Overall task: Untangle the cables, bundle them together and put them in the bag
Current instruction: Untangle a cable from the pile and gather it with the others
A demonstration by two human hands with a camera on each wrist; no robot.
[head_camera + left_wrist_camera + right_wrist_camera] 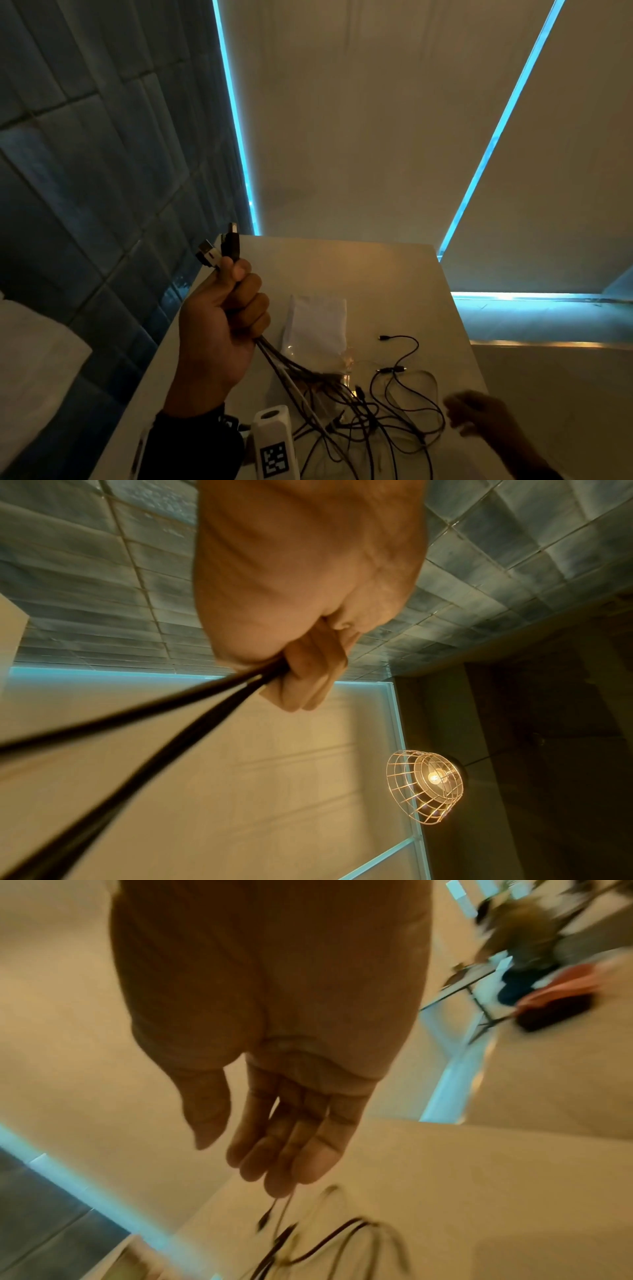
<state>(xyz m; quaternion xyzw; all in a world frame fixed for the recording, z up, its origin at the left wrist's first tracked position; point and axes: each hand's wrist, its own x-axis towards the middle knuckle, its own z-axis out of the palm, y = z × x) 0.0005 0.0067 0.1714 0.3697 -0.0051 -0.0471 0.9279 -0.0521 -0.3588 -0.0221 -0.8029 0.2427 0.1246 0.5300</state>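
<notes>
Cables (346, 404), thin, dark and looped, sprawl over the smooth table (394, 274) beside a clear bag (317, 325); left hand (222, 325) clenches their plug ends, right hand (274, 1096) hangs slack, empty.

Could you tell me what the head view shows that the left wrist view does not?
Only the head view shows the USB plugs sticking up above the left hand, the bag lying on the white table, the loose tangle of cables and the blurred, open right hand beside it. Only the left wrist view shows a lit wire-cage lamp. Both show the left hand gripping a bunch of dark cables that run taut away from the fist, and the blue tiled wall.
</notes>
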